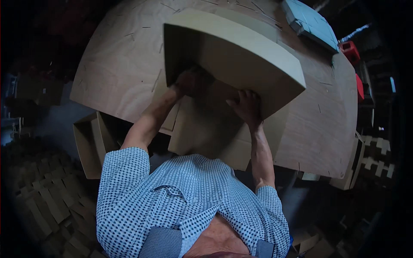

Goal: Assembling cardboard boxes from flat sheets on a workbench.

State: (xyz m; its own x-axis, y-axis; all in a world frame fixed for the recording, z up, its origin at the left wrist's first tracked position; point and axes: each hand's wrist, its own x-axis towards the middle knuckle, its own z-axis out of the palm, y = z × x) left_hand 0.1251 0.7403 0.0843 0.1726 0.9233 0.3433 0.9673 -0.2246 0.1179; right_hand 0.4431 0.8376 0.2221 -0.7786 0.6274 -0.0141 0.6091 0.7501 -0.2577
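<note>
Plywood tabletop (318,133), pale blue slab (312,26), red object (349,52) nearby, possibly plastic

**Wooden table (101,79) under a box (241,53)**

The box stands around the fingers (248,94) of both hands. Thin slivers (146,27) lie left, right and beyond them; a pale-blue slab (310,25) lies beyond, to their right.

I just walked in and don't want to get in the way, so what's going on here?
A person in a patterned shirt is at a wooden table, handling a cardboard box whose open side faces them. Their left hand is in its shadowed inside, and their right hand is at the inner panel farther right. A pale blue stack lies near the table's far right.
</note>
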